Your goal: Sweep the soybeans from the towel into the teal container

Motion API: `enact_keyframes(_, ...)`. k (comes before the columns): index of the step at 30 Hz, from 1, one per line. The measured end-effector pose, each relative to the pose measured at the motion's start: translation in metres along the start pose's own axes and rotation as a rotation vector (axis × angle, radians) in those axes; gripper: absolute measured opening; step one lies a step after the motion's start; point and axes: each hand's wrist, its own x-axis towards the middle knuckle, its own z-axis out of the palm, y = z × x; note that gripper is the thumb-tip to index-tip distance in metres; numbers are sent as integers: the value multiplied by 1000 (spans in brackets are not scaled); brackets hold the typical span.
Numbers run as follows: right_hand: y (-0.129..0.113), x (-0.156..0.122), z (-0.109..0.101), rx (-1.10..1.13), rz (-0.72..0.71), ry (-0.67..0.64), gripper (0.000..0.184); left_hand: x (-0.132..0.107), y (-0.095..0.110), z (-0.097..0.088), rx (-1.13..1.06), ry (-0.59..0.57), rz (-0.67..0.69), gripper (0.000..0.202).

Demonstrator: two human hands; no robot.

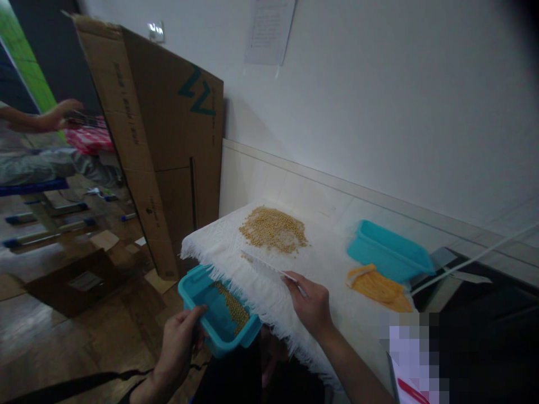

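Note:
My left hand (182, 336) grips the near left rim of a turquoise plastic bin (219, 343) below the table's front edge. Soybeans (238, 314) lie along the bin's right side. Over the white fringed cloth (214, 241), my right hand (309, 300) pinches a thin, flat, pale strip (269, 264), seen nearly edge-on; its exact kind is unclear. A few beans sit by the strip's far end, close to the cloth's edge. Beyond it, a larger patch of soybeans (273, 227) is spread loosely on the cloth.
A second turquoise bin (391, 247) and an orange cloth (379, 286) rest at the table's right. A tall cardboard box (168, 146) stands at its left. Behind is a wall. Another person's hand (63, 112) shows at far left. Flattened cardboard (80, 280) lies on the floor.

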Motion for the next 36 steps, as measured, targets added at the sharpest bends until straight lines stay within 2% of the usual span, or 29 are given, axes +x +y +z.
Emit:
enact_keyframes(8, 1, -1, -1, -19, 39, 17, 17, -3, 4, 1, 17, 5, 2, 41)
enact_keyframes(23, -4, -2, -3, 66, 36, -48, 17, -3, 4, 0, 17, 6, -3, 42)
enact_keyframes(36, -12, -5, -4, 124, -24, -90, 19, -1, 3, 0, 7, 7, 12, 45)
